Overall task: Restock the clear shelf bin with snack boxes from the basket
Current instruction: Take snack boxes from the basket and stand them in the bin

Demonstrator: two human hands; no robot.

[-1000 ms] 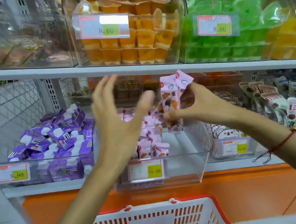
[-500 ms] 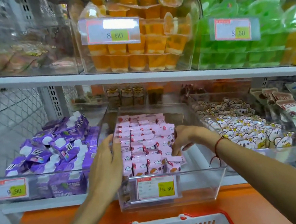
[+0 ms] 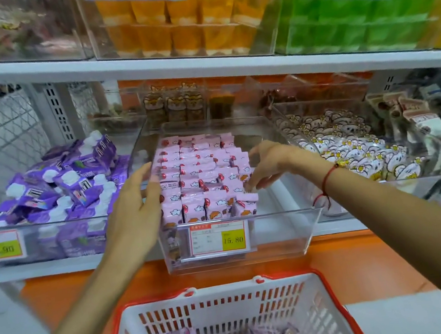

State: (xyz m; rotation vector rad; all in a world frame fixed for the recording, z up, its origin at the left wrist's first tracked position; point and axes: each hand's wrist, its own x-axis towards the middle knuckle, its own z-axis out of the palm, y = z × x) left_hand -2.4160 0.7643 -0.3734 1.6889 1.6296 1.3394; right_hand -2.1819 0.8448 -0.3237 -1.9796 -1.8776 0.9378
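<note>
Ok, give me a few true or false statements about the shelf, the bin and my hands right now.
1. The pink boxes sit in the clear bin. True.
2. The basket is empty. False: packs lie in it.
3. The left hand is on the bin's left side. True.
4. The right hand holds a box high above the bin. False: its fingers touch the boxes inside.
5. The bin's tag reads 8.60. False: 15.80.
</note>
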